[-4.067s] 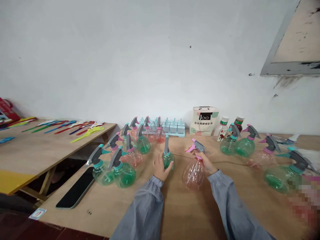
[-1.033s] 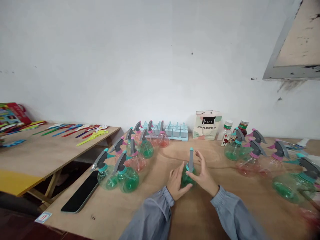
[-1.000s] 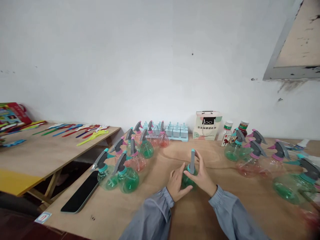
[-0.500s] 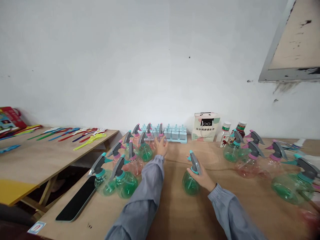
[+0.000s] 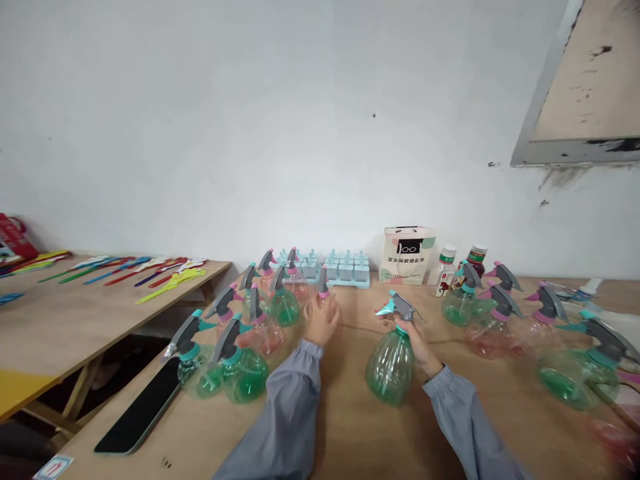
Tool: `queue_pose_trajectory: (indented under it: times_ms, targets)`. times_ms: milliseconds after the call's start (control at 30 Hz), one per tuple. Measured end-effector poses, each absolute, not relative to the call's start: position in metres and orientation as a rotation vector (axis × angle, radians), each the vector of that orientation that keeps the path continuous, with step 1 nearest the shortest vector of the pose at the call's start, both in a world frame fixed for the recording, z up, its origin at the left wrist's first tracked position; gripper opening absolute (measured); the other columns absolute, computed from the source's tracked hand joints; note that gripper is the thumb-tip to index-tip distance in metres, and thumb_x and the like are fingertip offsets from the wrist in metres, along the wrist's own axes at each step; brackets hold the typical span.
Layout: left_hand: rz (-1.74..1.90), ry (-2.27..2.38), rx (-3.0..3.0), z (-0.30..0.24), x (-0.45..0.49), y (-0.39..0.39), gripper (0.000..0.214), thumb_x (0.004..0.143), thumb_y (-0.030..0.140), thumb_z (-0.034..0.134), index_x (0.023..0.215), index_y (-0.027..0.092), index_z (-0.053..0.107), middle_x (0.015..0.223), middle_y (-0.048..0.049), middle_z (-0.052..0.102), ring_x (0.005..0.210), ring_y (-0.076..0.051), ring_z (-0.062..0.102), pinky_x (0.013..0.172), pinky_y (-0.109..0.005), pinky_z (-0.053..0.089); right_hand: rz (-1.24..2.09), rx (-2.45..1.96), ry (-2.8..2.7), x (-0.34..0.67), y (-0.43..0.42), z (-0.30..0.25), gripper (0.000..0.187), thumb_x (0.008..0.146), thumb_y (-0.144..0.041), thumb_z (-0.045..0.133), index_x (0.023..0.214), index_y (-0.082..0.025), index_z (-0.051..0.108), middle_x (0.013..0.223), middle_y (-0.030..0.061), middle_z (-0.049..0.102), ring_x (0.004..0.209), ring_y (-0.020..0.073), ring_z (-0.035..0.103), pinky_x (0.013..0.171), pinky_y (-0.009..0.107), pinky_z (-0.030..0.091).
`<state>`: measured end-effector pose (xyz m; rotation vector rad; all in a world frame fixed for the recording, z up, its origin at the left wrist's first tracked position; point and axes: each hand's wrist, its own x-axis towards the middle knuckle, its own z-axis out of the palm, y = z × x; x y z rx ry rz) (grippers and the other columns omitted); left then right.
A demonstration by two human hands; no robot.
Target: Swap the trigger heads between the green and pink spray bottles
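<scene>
Away from the pale-blue ice mould (image 5: 354,273) it has come — the pink spray bottle (image 5: 323,285) that stood right by it half a second ago is nearer us now, the grip of the left hand (image 5: 321,321) wrapped round its body. Off to its right, the green spray bottle (image 5: 390,373) has turned more side-on, the right hand (image 5: 417,347) clasping its neck above the counter (image 5: 360,440) — touching or lifted, I can't tell.

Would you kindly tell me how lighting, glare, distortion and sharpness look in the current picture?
Head view: soft, fairly even light on the wall; pale glints streak the green bottle in the right hand. Head view, right edge: the outer green bottle looks stretched and leaning, probably from a wide lens. Head view, lower right corner: the reddish thing is too blurred to make out.
</scene>
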<state>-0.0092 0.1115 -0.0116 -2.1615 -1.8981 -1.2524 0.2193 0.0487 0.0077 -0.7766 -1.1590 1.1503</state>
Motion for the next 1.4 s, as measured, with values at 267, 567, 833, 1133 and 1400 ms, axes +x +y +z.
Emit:
queue_pose_trajectory:
  times_ms: [267,567,833,1133,1400]
  targets:
    - [-1.368,-1.463,-2.25,-0.057,-0.026,0.055,0.036,0.095,0.033,0.046,0.124,0.021,0.064,0.134,-0.0167,0.041,0.124,-0.03,0.051,0.103,-0.051,0.048,1.348,-0.661,-1.234,0.22,0.044,0.017,0.048,0.073,-0.052,0.058,0.109,-0.023,0.068,0.108,0.0106,0.075,0.109,0.0318,0.068,0.097,0.048,0.05]
    - [-1.333,-1.439,-2.258,-0.063,-0.029,0.046,0.039,0.095,0.033,0.046,0.129,0.023,0.062,0.135,-0.0151,0.046,0.126,-0.028,0.052,0.105,-0.049,0.048,1.294,-0.708,-1.314,0.209,0.041,0.013,0.04,0.071,-0.049,0.063,0.101,-0.023,0.07,0.099,0.0078,0.077,0.11,0.0302,0.067,0.101,0.044,0.046]
    - [-1.304,-1.353,-2.284,-0.059,-0.033,0.045,0.039,0.095,0.032,0.047,0.129,0.022,0.062,0.136,-0.0166,0.047,0.125,-0.029,0.054,0.102,-0.047,0.05,1.262,-0.77,-1.331,0.215,0.04,0.006,0.033,0.067,-0.053,0.066,0.08,-0.023,0.068,0.086,0.0067,0.076,0.092,0.0276,0.069,0.092,0.041,0.049]
    - [-1.255,-1.398,-2.298,-0.054,-0.033,0.042,0.04,0.094,0.031,0.049,0.13,0.023,0.061,0.135,-0.0148,0.05,0.126,-0.028,0.053,0.103,-0.046,0.05,1.295,-0.708,-1.243,0.217,0.043,-0.001,0.036,0.068,-0.052,0.064,0.088,-0.023,0.069,0.085,0.0074,0.076,0.096,0.03,0.07,0.093,0.044,0.05]
    - [-1.304,-1.395,-2.293,-0.059,-0.032,0.044,0.04,0.095,0.034,0.047,0.13,0.023,0.061,0.137,-0.0155,0.047,0.126,-0.028,0.053,0.103,-0.047,0.049,1.316,-0.786,-1.254,0.219,0.044,-0.001,0.033,0.07,-0.053,0.061,0.082,-0.023,0.069,0.088,0.0076,0.076,0.095,0.0283,0.069,0.091,0.042,0.049]
